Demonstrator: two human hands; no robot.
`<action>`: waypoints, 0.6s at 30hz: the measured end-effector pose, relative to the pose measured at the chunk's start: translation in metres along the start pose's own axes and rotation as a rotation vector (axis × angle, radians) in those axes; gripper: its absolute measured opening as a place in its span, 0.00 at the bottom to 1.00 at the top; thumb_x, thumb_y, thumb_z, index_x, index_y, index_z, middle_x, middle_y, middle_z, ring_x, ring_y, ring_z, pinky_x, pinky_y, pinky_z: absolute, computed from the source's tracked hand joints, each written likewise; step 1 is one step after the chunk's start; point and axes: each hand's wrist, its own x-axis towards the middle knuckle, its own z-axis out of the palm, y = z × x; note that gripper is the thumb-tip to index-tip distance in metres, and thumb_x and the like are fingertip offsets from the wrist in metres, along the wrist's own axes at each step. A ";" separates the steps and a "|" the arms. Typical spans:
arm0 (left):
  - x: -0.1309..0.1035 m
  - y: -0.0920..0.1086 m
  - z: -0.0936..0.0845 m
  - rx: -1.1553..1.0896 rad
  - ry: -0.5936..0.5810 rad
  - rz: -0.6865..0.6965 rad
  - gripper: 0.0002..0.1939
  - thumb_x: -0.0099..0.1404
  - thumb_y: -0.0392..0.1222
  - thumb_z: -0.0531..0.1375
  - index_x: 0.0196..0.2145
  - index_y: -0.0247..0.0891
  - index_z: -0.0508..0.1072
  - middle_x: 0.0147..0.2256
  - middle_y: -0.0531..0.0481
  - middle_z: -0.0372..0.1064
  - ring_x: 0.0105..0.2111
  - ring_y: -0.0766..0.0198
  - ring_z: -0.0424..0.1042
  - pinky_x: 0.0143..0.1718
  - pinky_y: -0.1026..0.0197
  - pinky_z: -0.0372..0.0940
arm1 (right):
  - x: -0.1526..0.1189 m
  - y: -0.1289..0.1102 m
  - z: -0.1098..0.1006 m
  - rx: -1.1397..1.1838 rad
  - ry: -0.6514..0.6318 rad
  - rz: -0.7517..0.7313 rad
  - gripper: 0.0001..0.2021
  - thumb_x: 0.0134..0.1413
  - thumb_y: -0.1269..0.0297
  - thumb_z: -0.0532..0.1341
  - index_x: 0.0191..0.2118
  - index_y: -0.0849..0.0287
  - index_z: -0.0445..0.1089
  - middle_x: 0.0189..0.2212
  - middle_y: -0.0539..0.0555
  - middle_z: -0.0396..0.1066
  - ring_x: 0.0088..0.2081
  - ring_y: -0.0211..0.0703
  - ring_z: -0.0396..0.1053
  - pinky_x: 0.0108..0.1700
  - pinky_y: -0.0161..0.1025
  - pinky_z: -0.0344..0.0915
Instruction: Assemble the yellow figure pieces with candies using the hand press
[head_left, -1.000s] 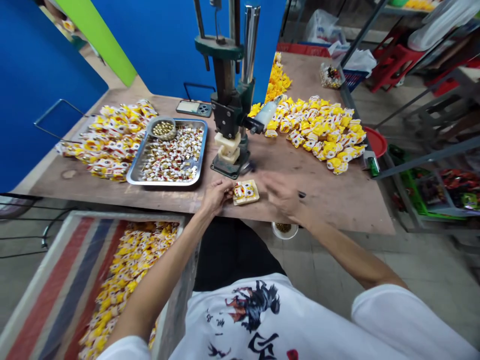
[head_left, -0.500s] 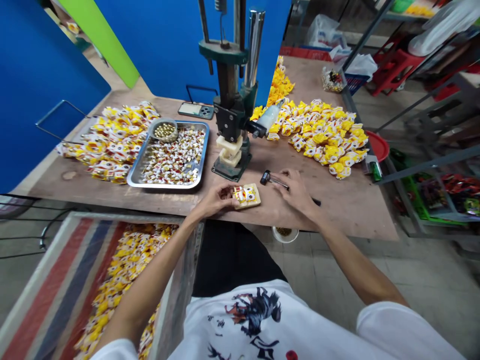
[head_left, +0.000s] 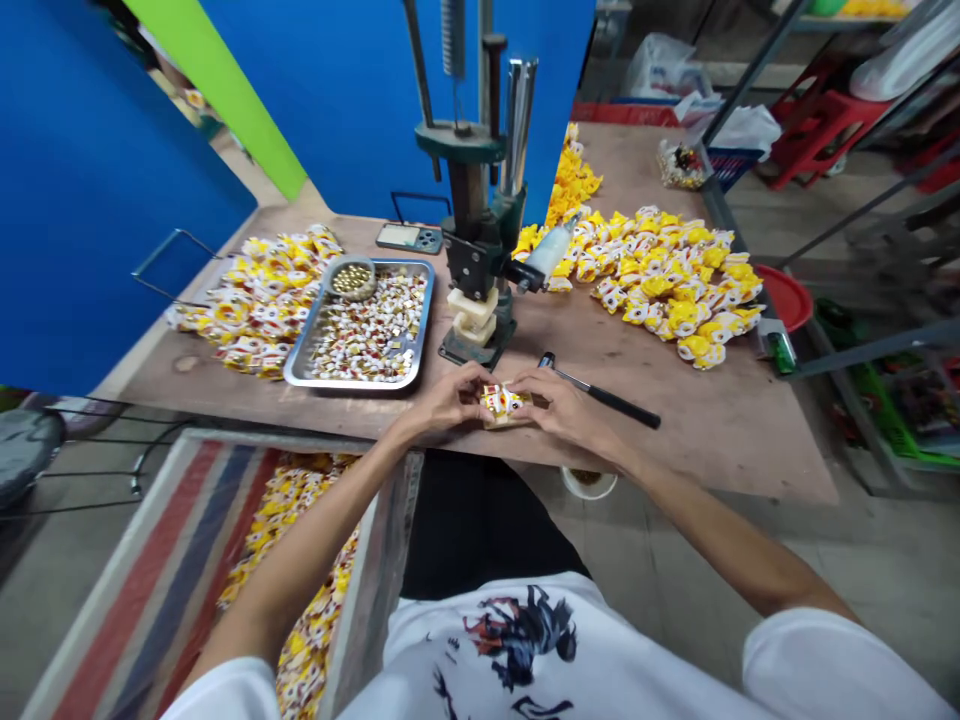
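Between my two hands near the table's front edge is a small yellow-and-white plastic figure (head_left: 504, 401), seated on a cream block (head_left: 511, 424). My left hand (head_left: 455, 400) pinches the figure's left end between thumb and fingers. On the other side, my right hand (head_left: 559, 402) grips its right end the same way. Just beyond my right hand lies a hammer (head_left: 619, 405) with a black handle, its head partly behind my fingers. A green hand press (head_left: 474, 250) with cream jaws stands behind my hands.
Left of the press, a metal tray (head_left: 289, 368) holds many small white-and-gold parts and a bowl of gold beads (head_left: 351, 278). Piles of yellow-and-white figures (head_left: 262, 290) lie at left and right (head_left: 675, 280). A phone (head_left: 409, 237) rests by the blue panel. Below stands a striped sack (head_left: 169, 560) of figures.
My right hand has let go of the hammer, which now lies on the table, and has moved left onto the figure. My left hand stays at the figure. The view has shifted slightly.
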 end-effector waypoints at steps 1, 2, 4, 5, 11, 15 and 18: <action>-0.002 -0.001 0.001 0.037 0.000 0.019 0.27 0.53 0.53 0.82 0.47 0.41 0.83 0.47 0.44 0.73 0.44 0.54 0.75 0.46 0.55 0.71 | -0.001 -0.001 0.000 -0.002 -0.002 0.001 0.14 0.70 0.63 0.68 0.57 0.50 0.81 0.56 0.58 0.80 0.59 0.56 0.76 0.65 0.56 0.72; -0.003 -0.001 0.003 0.074 0.002 0.040 0.29 0.53 0.53 0.82 0.49 0.42 0.83 0.48 0.44 0.72 0.44 0.53 0.74 0.46 0.55 0.72 | -0.001 -0.001 0.000 -0.006 -0.001 0.007 0.14 0.70 0.61 0.68 0.58 0.50 0.81 0.56 0.58 0.80 0.58 0.56 0.76 0.65 0.57 0.72; -0.005 -0.001 0.008 0.125 0.014 0.075 0.32 0.49 0.51 0.84 0.49 0.42 0.83 0.49 0.44 0.70 0.44 0.54 0.74 0.45 0.55 0.72 | -0.002 -0.002 0.002 -0.015 0.005 0.024 0.14 0.70 0.58 0.68 0.58 0.49 0.80 0.57 0.58 0.80 0.58 0.57 0.77 0.64 0.58 0.72; -0.006 0.000 0.010 0.134 0.028 0.086 0.32 0.48 0.50 0.84 0.49 0.42 0.83 0.50 0.44 0.69 0.44 0.55 0.74 0.44 0.55 0.72 | -0.001 -0.003 0.003 -0.017 0.001 0.029 0.15 0.70 0.56 0.68 0.59 0.48 0.79 0.57 0.58 0.79 0.58 0.57 0.77 0.64 0.58 0.73; -0.034 0.027 0.002 -0.007 0.247 0.081 0.26 0.53 0.40 0.82 0.49 0.44 0.82 0.53 0.42 0.75 0.51 0.51 0.76 0.56 0.48 0.72 | 0.002 -0.010 -0.017 -0.023 0.060 0.006 0.22 0.70 0.50 0.68 0.65 0.45 0.75 0.61 0.59 0.75 0.62 0.60 0.75 0.65 0.57 0.75; -0.073 0.041 -0.060 -0.071 0.626 0.120 0.31 0.50 0.41 0.83 0.50 0.43 0.80 0.51 0.44 0.78 0.50 0.54 0.78 0.58 0.52 0.71 | -0.009 0.014 -0.062 -0.144 0.218 0.143 0.21 0.69 0.44 0.67 0.59 0.48 0.79 0.58 0.61 0.78 0.55 0.60 0.80 0.56 0.57 0.81; -0.092 0.041 -0.102 -0.169 0.859 0.100 0.39 0.40 0.46 0.86 0.49 0.41 0.79 0.47 0.46 0.78 0.48 0.56 0.78 0.56 0.55 0.73 | -0.017 0.036 -0.082 -0.206 0.328 0.232 0.21 0.67 0.40 0.67 0.53 0.51 0.80 0.53 0.62 0.81 0.49 0.60 0.82 0.51 0.59 0.82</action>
